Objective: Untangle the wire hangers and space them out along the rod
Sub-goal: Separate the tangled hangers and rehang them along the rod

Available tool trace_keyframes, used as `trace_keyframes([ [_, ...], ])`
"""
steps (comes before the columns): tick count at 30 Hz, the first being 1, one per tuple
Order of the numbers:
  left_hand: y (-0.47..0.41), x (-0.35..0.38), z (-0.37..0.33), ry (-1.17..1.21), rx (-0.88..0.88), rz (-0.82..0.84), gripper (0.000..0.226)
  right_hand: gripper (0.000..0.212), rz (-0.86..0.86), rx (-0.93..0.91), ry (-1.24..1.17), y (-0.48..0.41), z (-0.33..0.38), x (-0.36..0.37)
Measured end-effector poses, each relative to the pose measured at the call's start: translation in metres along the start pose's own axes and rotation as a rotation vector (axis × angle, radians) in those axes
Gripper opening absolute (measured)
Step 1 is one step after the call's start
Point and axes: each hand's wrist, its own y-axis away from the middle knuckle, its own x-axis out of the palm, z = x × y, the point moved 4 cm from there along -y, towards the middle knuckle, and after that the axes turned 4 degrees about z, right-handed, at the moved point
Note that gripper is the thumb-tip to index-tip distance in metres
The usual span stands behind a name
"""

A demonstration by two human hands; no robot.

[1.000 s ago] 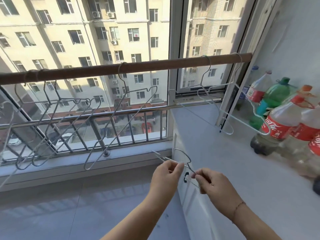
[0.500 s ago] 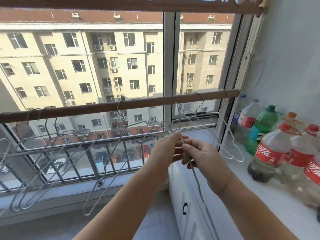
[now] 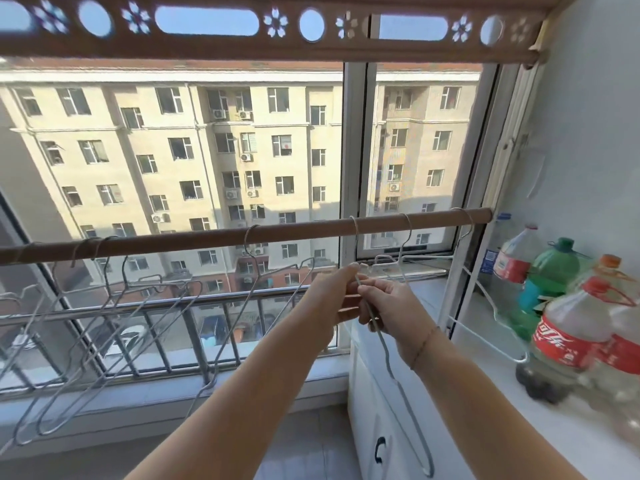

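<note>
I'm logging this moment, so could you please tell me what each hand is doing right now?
Left hand: closed, pinching the hanger near its top.
Right hand: closed on the same hanger, just below.

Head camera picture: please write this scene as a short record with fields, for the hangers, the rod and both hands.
rod: brown rod spans the window, level
held hanger: wire hanger, hook over the rod, body slanting down toward the camera
left hand: left hand pinches the hanger's neck
right hand: right hand grips the same wire just below
left group: several hangers bunched and overlapping at the rod's left end
middle: one hanger hanging alone
right end: white hangers near the bottles
</note>
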Motion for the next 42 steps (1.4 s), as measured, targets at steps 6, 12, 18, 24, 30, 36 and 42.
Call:
trace_keyframes([
  [6,0.02,-0.014,0.01,-0.072,0.019,-0.067,0.023,0.018,0.029,-0.035,0.138,0.001,-0.008,-0.003],
  [12,0.081,-0.066,-0.009,-0.111,0.283,-0.249,0.029,0.037,-0.007,-0.138,0.373,0.017,-0.007,-0.009],
  [18,0.128,-0.136,-0.031,-0.087,0.436,-0.416,0.028,0.051,-0.111,-0.246,0.505,0.051,0.01,0.012],
  [24,0.147,-0.207,-0.035,-0.112,0.422,-0.474,0.027,0.032,-0.013,-0.412,0.453,0.08,0.043,0.115],
  [30,0.164,-0.27,-0.031,-0.099,0.37,-0.397,0.026,0.039,0.083,-0.386,0.398,0.076,0.039,0.246],
  [36,0.166,-0.3,-0.026,-0.138,0.337,-0.251,0.025,0.019,0.006,-0.215,0.248,0.046,0.008,0.319],
  [42,0.162,-0.308,-0.026,-0.101,0.293,-0.196,0.017,0.014,-0.072,-0.108,0.134,0.02,-0.018,0.334],
])
